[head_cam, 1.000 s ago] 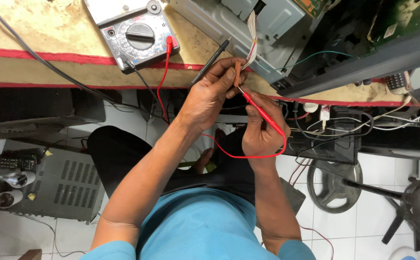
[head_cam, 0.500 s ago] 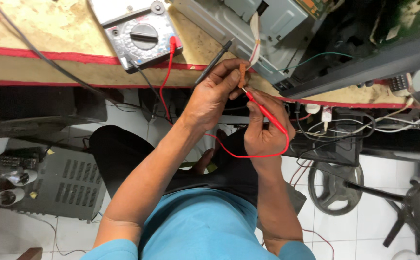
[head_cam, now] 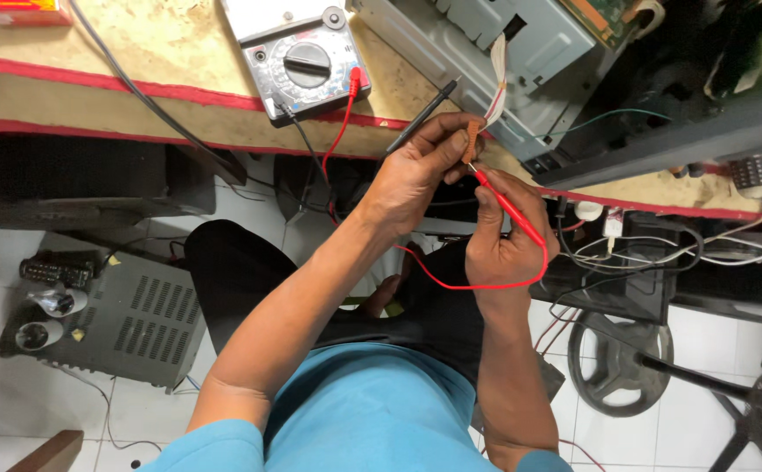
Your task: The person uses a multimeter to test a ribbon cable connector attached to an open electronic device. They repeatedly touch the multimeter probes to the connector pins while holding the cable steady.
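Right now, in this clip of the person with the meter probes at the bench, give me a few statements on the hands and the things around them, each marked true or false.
1. The right hand holds a red probe. True.
2. The left hand holds both a black probe and a small brown part. True.
3. The multimeter lies on the floor. False: it lies on the bench, above the hands.
4. The red probe's tip is far from the brown part. False: the tip meets it.
5. A grey vented box sits on the tiled floor. True.
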